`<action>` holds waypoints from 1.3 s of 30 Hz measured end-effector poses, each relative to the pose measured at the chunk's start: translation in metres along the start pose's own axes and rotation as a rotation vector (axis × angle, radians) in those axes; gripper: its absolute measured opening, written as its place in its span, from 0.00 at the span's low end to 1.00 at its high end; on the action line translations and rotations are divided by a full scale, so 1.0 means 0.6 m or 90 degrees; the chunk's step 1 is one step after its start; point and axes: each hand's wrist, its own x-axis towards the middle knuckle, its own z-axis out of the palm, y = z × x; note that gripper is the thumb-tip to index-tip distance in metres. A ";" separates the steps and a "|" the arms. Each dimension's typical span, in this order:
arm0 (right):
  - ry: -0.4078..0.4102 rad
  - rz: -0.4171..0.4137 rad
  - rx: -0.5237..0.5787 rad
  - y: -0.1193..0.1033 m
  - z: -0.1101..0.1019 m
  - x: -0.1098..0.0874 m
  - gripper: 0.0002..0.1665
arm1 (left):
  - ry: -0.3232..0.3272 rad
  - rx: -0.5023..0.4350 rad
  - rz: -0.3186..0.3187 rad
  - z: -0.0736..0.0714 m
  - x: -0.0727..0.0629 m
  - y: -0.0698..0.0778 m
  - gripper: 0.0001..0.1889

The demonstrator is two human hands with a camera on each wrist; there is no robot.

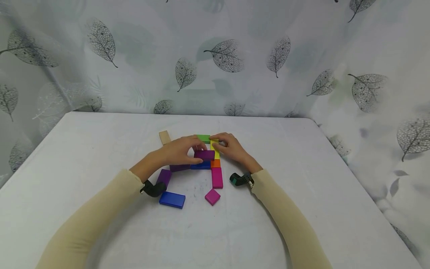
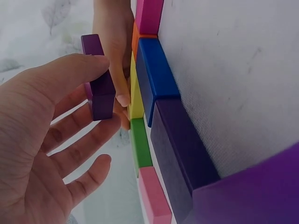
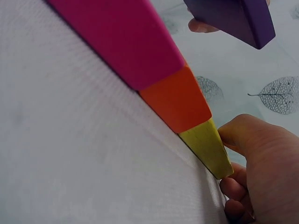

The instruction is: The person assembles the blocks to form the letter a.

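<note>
My left hand (image 1: 178, 151) pinches a purple block (image 1: 204, 155) between thumb and fingers, holding it raised over the row of blocks. In the left wrist view the held block (image 2: 99, 84) stands apart from those below. My right hand (image 1: 233, 148) grips the yellow block (image 1: 216, 155) at its far end, thumb on one side and fingers curled at the other. A green block (image 1: 203, 138) adjoins the yellow one's far end. Toward me follow an orange block (image 1: 215, 163) and a magenta block (image 1: 217, 178). A blue block (image 1: 201, 165) and a dark purple block (image 1: 179, 167) extend leftward.
A pink block (image 2: 155, 196) adjoins the green one in the left wrist view. A plain wooden block (image 1: 164, 137) lies behind my left hand. Nearer me are another purple block (image 1: 164, 177), a blue block (image 1: 172, 200) and a small magenta block (image 1: 212, 197), on a white-covered table (image 1: 285, 231).
</note>
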 end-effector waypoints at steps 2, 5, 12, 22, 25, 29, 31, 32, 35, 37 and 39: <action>0.002 -0.012 0.002 -0.001 -0.001 0.001 0.20 | -0.001 0.005 0.010 0.000 -0.004 0.002 0.19; 0.005 -0.022 0.002 -0.003 -0.003 0.003 0.20 | -0.005 0.009 0.015 0.002 -0.010 0.005 0.19; 0.010 -0.018 0.002 -0.005 -0.002 0.003 0.20 | 0.004 -0.001 0.024 0.010 -0.019 0.007 0.20; 0.014 -0.011 -0.016 -0.004 -0.002 0.000 0.20 | 0.004 0.011 0.028 0.017 -0.032 0.016 0.19; 0.012 -0.010 -0.013 -0.003 -0.002 0.000 0.20 | 0.005 0.010 0.034 0.019 -0.036 0.016 0.20; 0.010 -0.005 -0.012 -0.002 -0.001 -0.001 0.20 | 0.006 0.014 0.047 0.021 -0.040 0.017 0.19; 0.010 -0.003 -0.013 -0.001 0.000 0.000 0.20 | 0.007 0.016 0.050 0.022 -0.043 0.018 0.19; 0.010 0.000 -0.013 -0.001 0.000 -0.001 0.20 | 0.005 0.016 0.050 0.023 -0.044 0.018 0.19; 0.009 0.010 -0.011 -0.002 0.000 -0.001 0.20 | 0.002 0.016 0.050 0.025 -0.049 0.020 0.19; 0.008 0.017 -0.010 -0.003 0.000 -0.002 0.20 | -0.003 0.015 0.048 0.027 -0.052 0.022 0.19; 0.006 0.022 -0.008 -0.005 0.000 -0.003 0.20 | -0.005 0.019 0.046 0.028 -0.055 0.025 0.19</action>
